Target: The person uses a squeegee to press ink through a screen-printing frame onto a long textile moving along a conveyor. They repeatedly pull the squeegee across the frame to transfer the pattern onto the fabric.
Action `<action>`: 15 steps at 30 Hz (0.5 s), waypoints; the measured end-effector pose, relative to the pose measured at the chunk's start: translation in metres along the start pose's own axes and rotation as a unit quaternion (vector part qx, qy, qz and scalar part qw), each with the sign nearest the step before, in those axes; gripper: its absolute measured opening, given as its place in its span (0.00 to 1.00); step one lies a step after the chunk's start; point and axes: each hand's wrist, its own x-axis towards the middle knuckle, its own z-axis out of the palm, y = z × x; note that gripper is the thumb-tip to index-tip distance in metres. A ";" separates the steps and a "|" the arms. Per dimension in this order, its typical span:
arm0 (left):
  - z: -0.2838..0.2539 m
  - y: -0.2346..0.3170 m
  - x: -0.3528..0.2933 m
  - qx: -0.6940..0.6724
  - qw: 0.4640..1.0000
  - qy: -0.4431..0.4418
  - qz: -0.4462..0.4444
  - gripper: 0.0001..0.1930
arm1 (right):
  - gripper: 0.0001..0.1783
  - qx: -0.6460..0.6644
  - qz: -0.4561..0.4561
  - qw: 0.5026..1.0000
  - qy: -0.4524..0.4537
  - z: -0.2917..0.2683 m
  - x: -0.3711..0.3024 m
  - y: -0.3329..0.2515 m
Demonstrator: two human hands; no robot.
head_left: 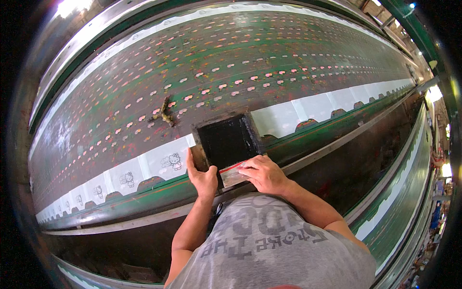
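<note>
A small screen-printing frame (197, 153) lies over a strip of white fabric pieces (313, 110) along the table's near edge. Black ink covers its mesh (227, 138). My left hand (203, 179) grips the frame's left side, thumb near its close corner and forefinger stretched along the outside. In my right hand (265, 175) is a squeegee (234, 178), a flat pale piece with a red strip, at the frame's near end. Left of the frame, fabric pieces carry black outline cartoon figures (173, 161); those to its right show no figure.
The long green table (159, 185) bears rows of small pinkish printed marks. A stained, crooked yellowish-black object (166, 114) lies beyond the frame. A metal rail (308, 165) runs along the near side. Another long table (394, 231) stands at right.
</note>
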 end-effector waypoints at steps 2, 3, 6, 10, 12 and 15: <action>0.007 0.010 -0.005 -0.011 1.000 0.003 0.005 0.53 | 0.24 0.018 -0.001 1.000 0.021 -0.008 -0.009 0.009; 0.013 0.007 -0.009 0.010 0.999 0.007 0.030 0.52 | 0.24 0.027 -0.001 0.999 0.032 -0.012 -0.014 0.015; 0.047 0.014 -0.021 0.032 0.998 0.011 0.059 0.52 | 0.22 0.043 0.001 0.997 0.057 -0.026 -0.034 0.043; 0.111 0.012 -0.034 0.002 0.998 0.008 0.065 0.52 | 0.22 0.056 0.015 0.996 0.068 -0.067 -0.060 0.084; 0.143 0.014 -0.042 0.025 0.996 0.010 0.082 0.52 | 0.22 0.064 0.020 0.995 0.079 -0.084 -0.074 0.107; 0.183 0.003 -0.049 0.028 0.997 0.018 0.076 0.53 | 0.21 0.062 0.020 0.995 0.078 -0.112 -0.088 0.129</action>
